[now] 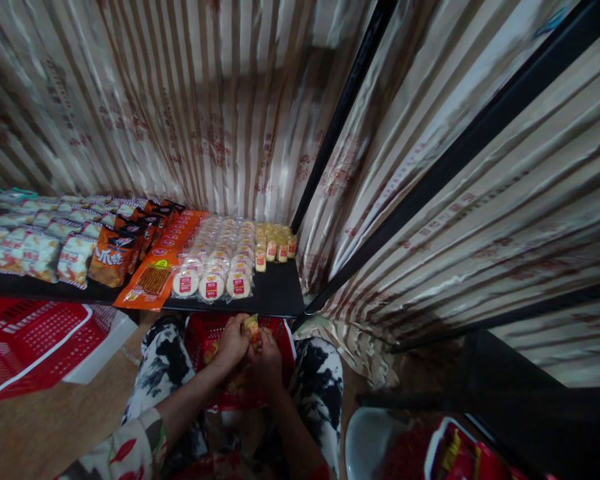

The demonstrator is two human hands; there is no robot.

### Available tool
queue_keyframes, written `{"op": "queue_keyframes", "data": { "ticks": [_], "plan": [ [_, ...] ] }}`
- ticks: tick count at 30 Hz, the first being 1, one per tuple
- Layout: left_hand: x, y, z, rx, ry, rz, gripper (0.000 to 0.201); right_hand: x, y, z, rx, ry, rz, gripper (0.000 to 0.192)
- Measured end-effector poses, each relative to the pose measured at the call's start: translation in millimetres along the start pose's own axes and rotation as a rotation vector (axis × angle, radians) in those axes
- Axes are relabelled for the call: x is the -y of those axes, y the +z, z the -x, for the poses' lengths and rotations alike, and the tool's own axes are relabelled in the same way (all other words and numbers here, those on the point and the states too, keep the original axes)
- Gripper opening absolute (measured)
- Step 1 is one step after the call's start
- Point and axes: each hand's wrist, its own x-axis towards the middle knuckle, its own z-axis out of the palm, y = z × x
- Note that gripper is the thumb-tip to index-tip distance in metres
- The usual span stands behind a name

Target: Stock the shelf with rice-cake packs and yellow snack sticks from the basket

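My left hand (234, 341) and my right hand (267, 357) meet above a red basket (193, 337) between my knees. Between their fingers is a small yellow snack packet (251, 325) with an orange-red patch, pinched from both sides. More small packets lie in the basket, partly hidden by my arms. Just beyond, on the black shelf (275, 293), small yellow packets (271, 250) with red labels stand in rows at the right end. To their left are rows of round white wrapped crackers (211, 287) with red labels.
Orange flat snack packs (153, 280), an orange bag (111, 257) and many white bags (40, 253) line the shelf leftward. Another red basket (30, 347) is at the left. Black posts (350, 100) and striped curtain stand ahead. A pale stool (370, 440) and red packages (460, 453) are lower right.
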Motion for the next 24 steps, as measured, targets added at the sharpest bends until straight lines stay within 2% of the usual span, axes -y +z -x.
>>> {"op": "queue_keyframes", "data": {
  "ticks": [7,12,19,24],
  "plan": [
    [-23.7,-3.5,-1.1,-0.020,0.020,0.016,0.038,9.2,-9.8,-13.9,-0.045,0.073,-0.071,0.037],
    [-39.3,-1.5,-6.6,-0.081,0.019,0.091,0.043,17.0,-21.5,-26.3,-0.055,0.101,-0.125,0.048],
    [-58.1,2.6,-12.5,-0.152,0.069,0.210,0.027,23.7,-32.1,-46.9,-0.142,0.143,-0.193,0.037],
    [-68.9,1.5,-17.1,-0.162,0.139,0.162,0.027,24.9,-36.6,-64.0,-0.199,0.133,-0.179,0.036]
  ]
}}
